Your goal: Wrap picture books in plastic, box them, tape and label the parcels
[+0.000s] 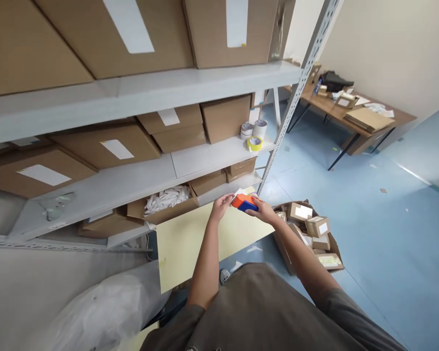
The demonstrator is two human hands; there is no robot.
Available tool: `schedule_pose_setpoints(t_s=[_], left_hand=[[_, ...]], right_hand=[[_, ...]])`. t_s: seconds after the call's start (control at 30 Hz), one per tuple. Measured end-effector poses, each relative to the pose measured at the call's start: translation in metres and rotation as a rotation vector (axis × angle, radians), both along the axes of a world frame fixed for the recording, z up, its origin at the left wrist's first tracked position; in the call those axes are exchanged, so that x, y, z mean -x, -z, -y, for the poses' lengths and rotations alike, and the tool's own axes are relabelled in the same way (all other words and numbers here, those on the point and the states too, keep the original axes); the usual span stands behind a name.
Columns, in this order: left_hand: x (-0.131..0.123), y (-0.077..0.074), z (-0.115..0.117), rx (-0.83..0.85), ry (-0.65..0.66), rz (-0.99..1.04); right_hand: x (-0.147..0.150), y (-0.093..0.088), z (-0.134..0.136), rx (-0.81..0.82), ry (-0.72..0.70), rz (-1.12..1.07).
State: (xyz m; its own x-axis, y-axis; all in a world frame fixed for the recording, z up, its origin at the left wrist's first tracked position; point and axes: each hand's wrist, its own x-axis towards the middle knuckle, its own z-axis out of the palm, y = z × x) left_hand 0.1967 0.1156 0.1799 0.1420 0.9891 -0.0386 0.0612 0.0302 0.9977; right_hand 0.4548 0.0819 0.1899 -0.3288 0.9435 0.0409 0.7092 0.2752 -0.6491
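Note:
Over the pale yellow board, my right hand is wrapped round an orange-and-blue handheld tool; its exact kind is not clear. My left hand is at the tool's orange front end, fingers pinched on a small white slip. The slip lies against or just behind the tool, and I cannot tell whether it is joined to it. Some small papers behind my hands at the board's far edge are partly hidden.
Grey metal shelving ahead holds cardboard boxes and a yellow tape roll. An open carton of small boxes stands on the floor at right. Clear plastic wrap lies at lower left. A wooden table stands farther back.

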Motion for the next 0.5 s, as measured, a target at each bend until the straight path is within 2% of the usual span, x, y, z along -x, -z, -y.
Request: schedule_pose_setpoints(t_s=[0.1, 0.23, 0.37, 0.5], left_hand=[[0.018, -0.030, -0.001, -0.028, 0.132, 0.040], [0.039, -0.057, 0.011, -0.078, 0.124, 0.029], [0.055, -0.070, 0.029, -0.149, 0.046, 0.050], [0.069, -0.072, 0.044, -0.193, -0.065, 0.115]], right_hand=[[0.003, -0.033, 0.000, -0.021, -0.106, -0.061], [0.014, -0.061, -0.003, -0.008, -0.157, -0.140], [0.034, -0.068, -0.005, -0.041, -0.152, -0.194], [0.057, -0.068, -0.005, -0.046, -0.203, -0.168]])
